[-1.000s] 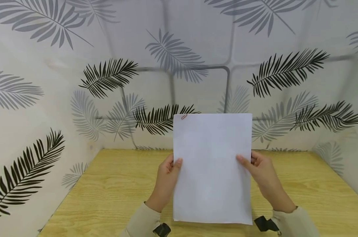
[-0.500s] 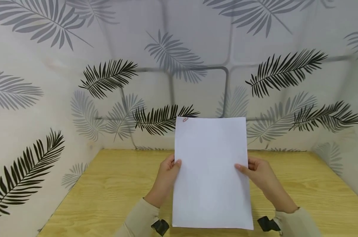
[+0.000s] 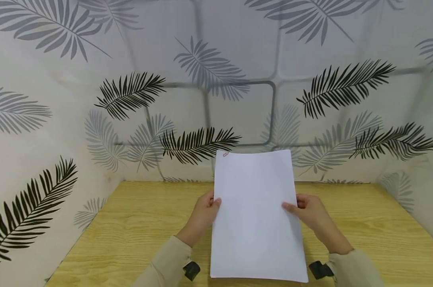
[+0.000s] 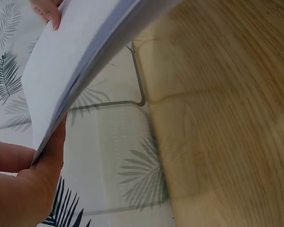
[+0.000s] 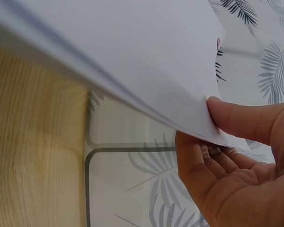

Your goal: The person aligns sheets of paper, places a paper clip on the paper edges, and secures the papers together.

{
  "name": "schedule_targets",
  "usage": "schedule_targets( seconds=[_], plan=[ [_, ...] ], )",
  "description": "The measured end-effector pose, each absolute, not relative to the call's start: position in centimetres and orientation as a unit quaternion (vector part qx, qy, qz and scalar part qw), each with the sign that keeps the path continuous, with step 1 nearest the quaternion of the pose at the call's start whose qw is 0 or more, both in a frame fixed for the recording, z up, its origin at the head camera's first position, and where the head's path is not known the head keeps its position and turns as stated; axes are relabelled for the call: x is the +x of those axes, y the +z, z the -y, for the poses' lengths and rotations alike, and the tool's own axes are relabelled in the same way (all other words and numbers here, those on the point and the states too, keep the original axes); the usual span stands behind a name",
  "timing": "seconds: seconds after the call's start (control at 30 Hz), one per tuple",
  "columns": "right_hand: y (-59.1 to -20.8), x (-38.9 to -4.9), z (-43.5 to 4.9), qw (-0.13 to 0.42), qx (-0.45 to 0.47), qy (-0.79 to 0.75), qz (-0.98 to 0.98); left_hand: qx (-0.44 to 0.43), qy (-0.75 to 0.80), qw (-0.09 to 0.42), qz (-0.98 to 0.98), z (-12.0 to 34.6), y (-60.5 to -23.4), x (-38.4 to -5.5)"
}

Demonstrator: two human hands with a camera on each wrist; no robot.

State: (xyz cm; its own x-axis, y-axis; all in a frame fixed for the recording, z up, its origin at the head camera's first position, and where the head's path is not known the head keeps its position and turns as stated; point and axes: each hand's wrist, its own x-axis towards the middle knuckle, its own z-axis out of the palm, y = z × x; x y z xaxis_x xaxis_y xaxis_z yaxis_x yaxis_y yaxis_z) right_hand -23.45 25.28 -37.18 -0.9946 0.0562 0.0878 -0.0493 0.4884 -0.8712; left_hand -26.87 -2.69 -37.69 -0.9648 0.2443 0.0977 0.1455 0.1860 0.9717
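Note:
A stack of white paper sheets [image 3: 255, 223] is held up over the table, its far edge raised and slightly bowed. A small red paper clip [image 3: 225, 154] sits at its top left corner, also visible as a paper clip [image 5: 218, 43] in the right wrist view. My left hand [image 3: 201, 217] pinches the left edge, thumb on the front face and fingers behind. On the opposite edge my right hand [image 3: 316, 217] grips the same way, its curled fingers [image 5: 199, 158] showing under the sheets in the right wrist view. Several layered sheet edges show in the left wrist view.
The wood-grain table [image 3: 141, 223] extends on both sides of the paper. Behind it stands a pale wall covering [image 3: 187, 103] with grey and black leaf prints. Black straps [image 3: 320, 270] show at both sleeves.
Both hands have lowered the paper stack a little, and its top edge has tilted away, looking narrower and slightly bowed now. The grip on both sides stays.

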Motion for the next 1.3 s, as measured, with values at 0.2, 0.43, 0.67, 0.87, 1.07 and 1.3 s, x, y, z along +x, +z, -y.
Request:
schedule_targets(
  seconds=[0.2, 0.43, 0.67, 0.87, 1.07, 1.3],
  plan=[
    [-37.9, -24.1, -25.3, 0.042, 0.003, 0.498, 0.866, 0.123, 0.594, 0.054, -0.793, 3.0, -38.2, -27.4],
    [-38.9, -24.8, -25.6, 0.034, -0.004, 0.486, 0.873, 0.139, 0.572, 0.063, -0.806, 2.9, -39.3, -28.7],
    [-39.7, -25.2, -25.6, 0.029, -0.01, 0.476, 0.879, 0.148, 0.55, 0.055, -0.82, 2.9, -40.2, -29.1],
    [-39.9, -25.8, -25.4, 0.041, -0.011, 0.436, 0.899, 0.14, 0.528, 0.048, -0.837, 2.8, -40.4, -29.3],
    [-40.1, -26.0, -25.3, 0.062, -0.001, 0.371, 0.926, 0.152, 0.495, 0.036, -0.854, 2.4, -40.8, -29.7],
    [-40.4, -26.1, -25.3, 0.061, -0.006, 0.357, 0.932, 0.158, 0.487, 0.037, -0.858, 2.4, -41.7, -30.3]
  ],
)
